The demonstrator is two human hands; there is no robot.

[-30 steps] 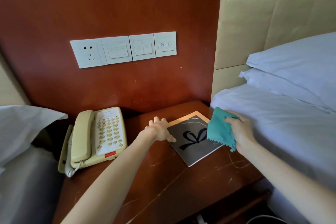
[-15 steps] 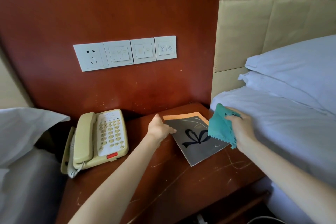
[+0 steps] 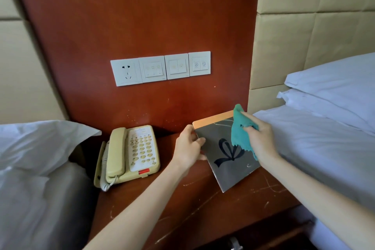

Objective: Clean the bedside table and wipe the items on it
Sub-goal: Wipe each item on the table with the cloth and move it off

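A grey booklet point(image 3: 225, 166) with a black bow drawing and an orange top strip is tilted up off the scratched brown bedside table point(image 3: 194, 209). My left hand point(image 3: 189, 146) grips the booklet's left edge, thumb on its face. My right hand point(image 3: 261, 140) clutches a teal cloth point(image 3: 240, 132) against the booklet's upper right part. A cream corded telephone point(image 3: 132, 154) sits on the table's left side, handset in its cradle.
A row of white wall plates point(image 3: 160, 68) with a socket and switches is fixed on the red-brown panel behind the table. White-sheeted beds with pillows flank the table, left point(image 3: 38, 168) and right point(image 3: 328, 128). A padded beige headboard point(image 3: 314, 26) rises at right.
The booklet lay flat under my left fingertips; now my left hand has gripped its edge and raised it upright. My right hand with the cloth has moved onto its upper part.
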